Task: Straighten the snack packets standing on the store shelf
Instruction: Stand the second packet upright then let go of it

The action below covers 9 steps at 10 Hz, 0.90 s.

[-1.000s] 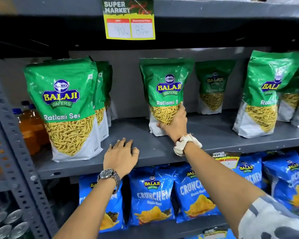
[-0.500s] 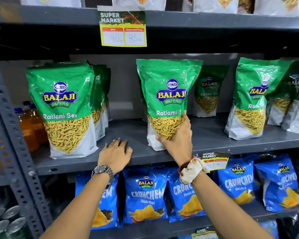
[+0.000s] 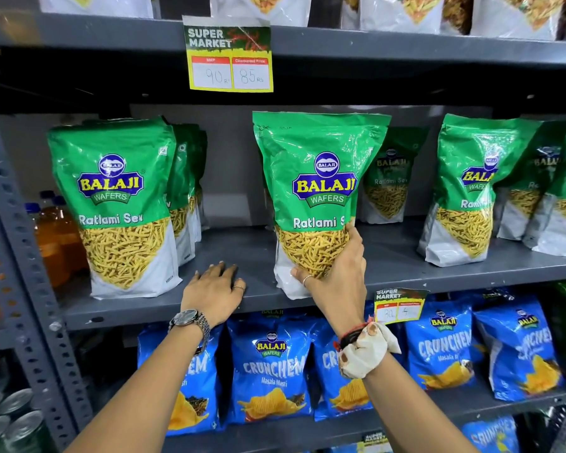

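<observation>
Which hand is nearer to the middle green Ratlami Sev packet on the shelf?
Right. The right hand grips the lower right side of the middle packet. The left hand rests flat on the shelf, apart to the packet's left.

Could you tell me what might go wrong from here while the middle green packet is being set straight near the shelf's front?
The right hand grips the middle Ratlami Sev packet low at one side, so its tall top may flop or twist. Its base sits near the shelf edge; a nudge forward could tip it off. The left hand rests flat on the shelf, not steadying anything.
</observation>
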Available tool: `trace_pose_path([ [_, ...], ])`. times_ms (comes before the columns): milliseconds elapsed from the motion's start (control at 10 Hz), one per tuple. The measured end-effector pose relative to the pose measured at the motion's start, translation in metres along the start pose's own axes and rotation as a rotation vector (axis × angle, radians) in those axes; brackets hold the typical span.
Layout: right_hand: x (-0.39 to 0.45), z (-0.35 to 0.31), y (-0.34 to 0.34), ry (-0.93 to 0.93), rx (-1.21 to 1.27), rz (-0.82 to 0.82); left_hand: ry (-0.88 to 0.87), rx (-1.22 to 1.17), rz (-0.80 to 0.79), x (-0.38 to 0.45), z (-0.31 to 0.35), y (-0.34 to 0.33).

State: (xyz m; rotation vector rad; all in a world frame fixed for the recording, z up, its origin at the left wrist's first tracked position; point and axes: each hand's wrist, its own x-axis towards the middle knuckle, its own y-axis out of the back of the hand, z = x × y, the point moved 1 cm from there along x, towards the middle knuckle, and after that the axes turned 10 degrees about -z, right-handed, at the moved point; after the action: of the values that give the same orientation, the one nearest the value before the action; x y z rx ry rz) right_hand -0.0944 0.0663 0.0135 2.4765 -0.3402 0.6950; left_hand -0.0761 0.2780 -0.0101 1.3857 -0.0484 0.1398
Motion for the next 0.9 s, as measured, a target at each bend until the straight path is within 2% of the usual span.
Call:
trace_pose_path([
  [200,-0.006,0.001,-0.003,0.045,-0.017,0.037,-0.005,0.012,-0.006,-0.001,0.001,0.001],
  [400,-0.030,0.012,-0.018,0.222,-0.106,0.078,-0.006,0.016,-0.001,-0.001,0.000,0.001],
  [900,-0.004,0.029,-0.038,0.258,-0.131,0.026,-0.010,0.031,0.035,0.001,0.000,-0.001],
])
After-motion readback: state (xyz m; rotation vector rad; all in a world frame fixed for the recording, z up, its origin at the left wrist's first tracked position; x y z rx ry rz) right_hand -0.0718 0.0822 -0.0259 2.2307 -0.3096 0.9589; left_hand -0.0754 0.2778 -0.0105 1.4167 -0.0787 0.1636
